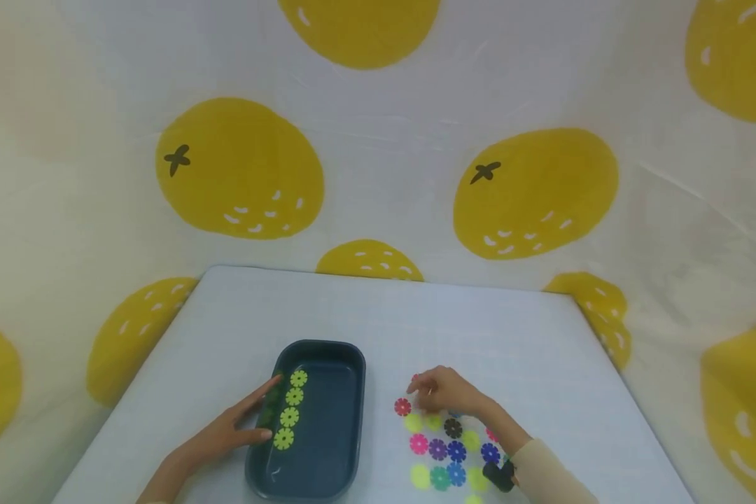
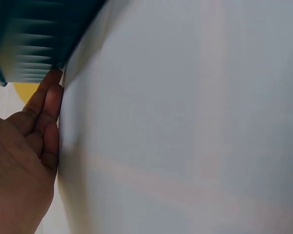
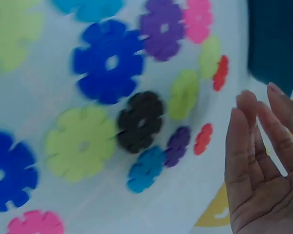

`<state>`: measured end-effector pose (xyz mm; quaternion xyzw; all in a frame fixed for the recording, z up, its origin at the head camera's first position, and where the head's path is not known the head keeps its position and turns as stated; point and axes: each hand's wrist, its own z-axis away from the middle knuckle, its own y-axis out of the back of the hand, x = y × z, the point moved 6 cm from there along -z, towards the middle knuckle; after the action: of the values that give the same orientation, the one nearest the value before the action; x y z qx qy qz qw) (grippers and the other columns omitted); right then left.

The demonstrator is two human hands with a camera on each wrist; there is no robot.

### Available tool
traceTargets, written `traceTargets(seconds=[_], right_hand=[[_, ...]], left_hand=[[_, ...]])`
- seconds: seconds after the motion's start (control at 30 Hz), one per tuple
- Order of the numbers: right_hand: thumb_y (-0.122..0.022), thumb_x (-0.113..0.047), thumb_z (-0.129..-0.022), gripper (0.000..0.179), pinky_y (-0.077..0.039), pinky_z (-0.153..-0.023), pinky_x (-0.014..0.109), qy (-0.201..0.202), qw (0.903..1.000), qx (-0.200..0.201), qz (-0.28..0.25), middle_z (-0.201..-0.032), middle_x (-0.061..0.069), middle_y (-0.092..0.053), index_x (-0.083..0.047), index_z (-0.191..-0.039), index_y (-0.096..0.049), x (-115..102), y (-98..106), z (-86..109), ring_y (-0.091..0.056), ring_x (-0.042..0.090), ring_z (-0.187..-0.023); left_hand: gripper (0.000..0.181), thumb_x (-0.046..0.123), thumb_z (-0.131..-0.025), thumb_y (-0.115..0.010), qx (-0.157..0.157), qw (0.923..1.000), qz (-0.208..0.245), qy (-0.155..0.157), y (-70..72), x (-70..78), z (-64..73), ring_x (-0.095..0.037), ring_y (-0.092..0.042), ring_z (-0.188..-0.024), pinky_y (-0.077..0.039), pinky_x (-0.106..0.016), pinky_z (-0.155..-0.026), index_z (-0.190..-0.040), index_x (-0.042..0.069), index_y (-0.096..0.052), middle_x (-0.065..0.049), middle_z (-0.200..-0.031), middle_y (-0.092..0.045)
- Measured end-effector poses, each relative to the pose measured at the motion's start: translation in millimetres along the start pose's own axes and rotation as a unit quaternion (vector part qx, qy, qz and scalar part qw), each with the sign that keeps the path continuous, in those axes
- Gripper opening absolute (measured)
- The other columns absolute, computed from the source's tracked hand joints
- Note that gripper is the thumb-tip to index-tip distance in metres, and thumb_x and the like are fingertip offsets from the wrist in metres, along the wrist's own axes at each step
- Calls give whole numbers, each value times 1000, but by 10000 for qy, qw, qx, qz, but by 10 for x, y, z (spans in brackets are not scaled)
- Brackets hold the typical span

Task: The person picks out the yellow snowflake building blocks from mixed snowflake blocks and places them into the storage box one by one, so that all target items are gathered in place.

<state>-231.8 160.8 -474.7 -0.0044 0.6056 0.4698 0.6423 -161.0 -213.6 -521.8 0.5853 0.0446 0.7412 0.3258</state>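
Note:
A dark blue-green tray (image 1: 327, 420) stands on the table left of centre, with several yellow-green notched discs (image 1: 290, 417) in a column along its left side. My left hand (image 1: 223, 432) lies at the tray's left rim, thumb and forefinger spread along it. In the left wrist view its fingers (image 2: 50, 105) extend against the tray's outer side. My right hand (image 1: 444, 390) hovers over the far end of the loose discs, fingers loosely bent. The right wrist view shows nothing between its thumb and fingers (image 3: 239, 146). A red disc (image 1: 402, 407) lies just left of it.
Right of the tray, loose notched discs of several colours are spread out, including a black disc (image 1: 453, 428), a purple disc (image 1: 437, 449) and a pink disc (image 1: 418, 444). A white cloth (image 1: 378, 315) covers the table; a lemon-patterned curtain (image 1: 384, 175) hangs behind and beside it.

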Motion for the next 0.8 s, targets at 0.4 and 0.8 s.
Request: traceTargets(seconds=[0.4,0.8], right_hand=[[-80,-17,-81,43,-49,-87,28,199,9858,-500,1592,-103,-6,-52,-24,-122,-70,417,34,266,-49,13,-99],[-79,-25,-84,34,-48,-85,26,303,9857,-223,1640,-102,-7,-50,-31,-116,-71,484,37,242,-47,12,-100]], left_hand=[[87,35,-90,-71,18,9999,-9,-154,7,20,21,-50,-13,-148,-18,-73,-114,-160,31,-18,-15,-166,-9],[86,30,-91,-71,-40,9998,119,-160,-8,32,15,-50,-5,-149,-14,-77,-111,-160,29,-19,-13,-167,-8]])
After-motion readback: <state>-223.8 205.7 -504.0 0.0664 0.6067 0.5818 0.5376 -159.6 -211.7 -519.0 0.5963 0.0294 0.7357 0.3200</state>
